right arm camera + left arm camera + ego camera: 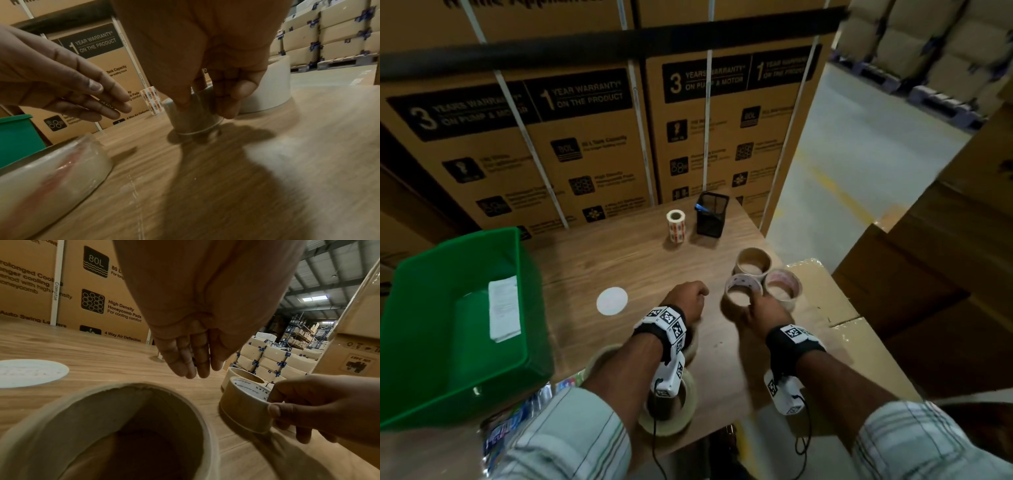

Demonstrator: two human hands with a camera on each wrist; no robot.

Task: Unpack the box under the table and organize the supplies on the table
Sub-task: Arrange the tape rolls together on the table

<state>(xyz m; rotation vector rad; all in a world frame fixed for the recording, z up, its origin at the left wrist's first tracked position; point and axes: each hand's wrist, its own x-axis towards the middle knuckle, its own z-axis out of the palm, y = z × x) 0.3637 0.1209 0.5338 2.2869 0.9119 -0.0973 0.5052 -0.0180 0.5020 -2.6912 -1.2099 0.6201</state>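
On the wooden table (619, 267), my right hand (751, 303) pinches a brown tape roll (743, 291) by its rim, thumb outside and fingers inside the core. In the left wrist view the roll (244, 408) stands on the table, held by the right hand (308, 405). The right wrist view shows the same grip (205, 105) on the roll (193, 113). Two more rolls (753, 262) (782, 284) stand against it. My left hand (688, 298) hovers just left of them, fingers (191, 360) straight, holding nothing. More tape rolls (671, 401) lie under my left forearm.
A green bin (421, 308) holding a white paper stands at the left. A white disc (612, 300), a label roll (676, 226) and a black mesh holder (711, 216) sit farther back. A taped cardboard box (825, 301) adjoins the table's right edge. Stacked cartons stand behind.
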